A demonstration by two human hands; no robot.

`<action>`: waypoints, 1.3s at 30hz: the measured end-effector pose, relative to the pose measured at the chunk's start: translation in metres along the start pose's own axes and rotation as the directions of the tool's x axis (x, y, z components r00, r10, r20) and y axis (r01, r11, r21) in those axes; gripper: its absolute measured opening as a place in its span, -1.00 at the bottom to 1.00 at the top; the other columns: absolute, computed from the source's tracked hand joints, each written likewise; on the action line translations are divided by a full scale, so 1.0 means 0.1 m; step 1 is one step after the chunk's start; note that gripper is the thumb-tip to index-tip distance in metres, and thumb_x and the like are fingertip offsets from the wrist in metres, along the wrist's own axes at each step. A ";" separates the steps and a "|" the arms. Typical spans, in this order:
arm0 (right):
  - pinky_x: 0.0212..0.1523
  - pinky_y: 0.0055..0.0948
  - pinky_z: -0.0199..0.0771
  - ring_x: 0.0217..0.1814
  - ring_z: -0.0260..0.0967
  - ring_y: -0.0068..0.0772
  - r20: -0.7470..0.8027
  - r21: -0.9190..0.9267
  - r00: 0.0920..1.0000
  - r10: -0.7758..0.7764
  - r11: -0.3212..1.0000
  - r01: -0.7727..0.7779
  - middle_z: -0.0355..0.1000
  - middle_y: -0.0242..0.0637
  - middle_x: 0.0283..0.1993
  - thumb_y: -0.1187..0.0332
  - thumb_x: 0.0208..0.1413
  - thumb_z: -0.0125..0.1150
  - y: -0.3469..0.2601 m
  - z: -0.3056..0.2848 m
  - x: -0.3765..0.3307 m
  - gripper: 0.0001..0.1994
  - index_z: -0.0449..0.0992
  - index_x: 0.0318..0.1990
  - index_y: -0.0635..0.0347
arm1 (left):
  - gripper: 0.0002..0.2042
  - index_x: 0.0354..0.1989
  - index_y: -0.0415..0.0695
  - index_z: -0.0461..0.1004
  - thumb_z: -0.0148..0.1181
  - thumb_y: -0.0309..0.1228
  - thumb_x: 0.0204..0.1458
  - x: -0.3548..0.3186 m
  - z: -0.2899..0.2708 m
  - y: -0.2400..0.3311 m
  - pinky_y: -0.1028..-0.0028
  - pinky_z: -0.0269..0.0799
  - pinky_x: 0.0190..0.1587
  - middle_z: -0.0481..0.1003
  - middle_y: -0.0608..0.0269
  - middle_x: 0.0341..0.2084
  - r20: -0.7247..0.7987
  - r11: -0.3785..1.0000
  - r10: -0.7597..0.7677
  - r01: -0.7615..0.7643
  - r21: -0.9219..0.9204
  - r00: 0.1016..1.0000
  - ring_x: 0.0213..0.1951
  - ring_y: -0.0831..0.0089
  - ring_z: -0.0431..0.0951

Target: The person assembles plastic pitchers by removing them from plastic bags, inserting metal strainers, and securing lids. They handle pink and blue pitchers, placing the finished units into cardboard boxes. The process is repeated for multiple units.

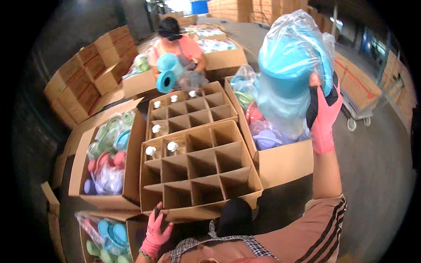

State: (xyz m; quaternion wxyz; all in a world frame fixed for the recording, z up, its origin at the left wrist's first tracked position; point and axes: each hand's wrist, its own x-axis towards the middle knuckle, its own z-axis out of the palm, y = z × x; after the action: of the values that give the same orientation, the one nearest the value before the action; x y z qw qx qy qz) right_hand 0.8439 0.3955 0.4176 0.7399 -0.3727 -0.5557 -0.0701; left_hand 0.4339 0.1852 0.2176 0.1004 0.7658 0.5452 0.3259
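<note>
My right hand (325, 111), in a pink glove with black finger parts, is raised on the right. Its bare thumb and fingers are closed on a blue plastic jug (287, 57) wrapped in a clear bag. My left hand (154, 234), gloved the same way, is low at the near left corner of a divided carton (201, 210), its fingers apart and empty. The fingertips are at the carton's near wall; whether they press on it I cannot tell. Two white-capped clear bottles (173, 147) stand in this carton's far left cells.
Beyond it sits another divided carton (193, 118) with several capped bottles. Open boxes of coloured bagged plastic ware stand left (127, 175), lower left (131, 232) and right (285, 168). Across from me a co-worker (188, 50) handles blue plastic pieces (169, 72). A loaded trolley (357, 114) stands right.
</note>
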 end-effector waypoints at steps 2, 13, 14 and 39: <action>-0.18 -0.62 0.15 -0.26 0.17 -0.58 0.095 0.103 0.993 0.068 0.992 -0.078 0.32 -0.37 -0.30 0.27 -0.02 0.11 -0.71 0.17 -0.10 -0.71 0.39 -0.24 0.34 | -0.52 -0.09 -0.28 0.26 0.14 -0.54 -0.32 0.01 -0.27 0.23 0.27 0.10 0.08 0.14 -0.12 0.04 -0.108 0.998 -0.019 0.012 -0.068 0.994 0.08 0.02 0.16; 0.09 -0.34 0.07 0.10 0.07 -0.31 0.682 0.241 0.652 0.330 0.741 -0.627 0.03 -0.09 0.13 0.62 -0.22 0.16 -2.29 0.09 -1.80 -0.44 0.08 0.01 0.26 | -0.49 -0.28 -0.31 0.27 0.34 -0.40 -0.46 -0.59 -0.75 0.64 0.32 0.16 0.01 0.13 -0.17 0.02 -0.469 0.946 -0.091 -0.071 -0.317 0.879 0.01 0.07 0.23; 0.09 -0.32 0.06 0.12 0.05 -0.28 0.689 0.268 0.644 0.332 0.708 -0.653 0.00 -0.07 0.14 0.63 -0.23 0.16 -2.29 0.05 -1.98 -0.43 0.08 0.01 0.25 | -0.61 -0.40 -0.31 0.33 0.32 -0.44 -0.44 -0.76 -0.77 0.60 0.32 0.21 -0.03 0.18 -0.18 -0.02 -0.494 0.971 0.019 -0.134 -0.198 0.869 -0.02 0.05 0.27; 0.07 -0.28 0.10 0.04 0.11 -0.30 0.855 0.266 0.360 0.373 0.281 -0.922 0.18 -0.21 0.00 -0.16 -0.17 0.01 -1.12 -0.54 -2.78 -0.25 0.12 0.08 0.25 | -0.24 0.01 -0.25 0.14 0.36 -0.28 -0.45 -1.58 0.14 0.46 0.36 0.03 0.10 0.16 0.00 0.01 0.052 0.515 -0.444 0.302 -0.802 0.895 0.05 0.21 0.15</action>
State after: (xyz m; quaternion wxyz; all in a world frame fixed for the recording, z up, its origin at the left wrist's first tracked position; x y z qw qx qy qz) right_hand 0.7245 0.1956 0.2218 0.5227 -0.2479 -0.5172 0.6308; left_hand 0.4475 0.0277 0.1685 0.4528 0.4759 0.5009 0.5635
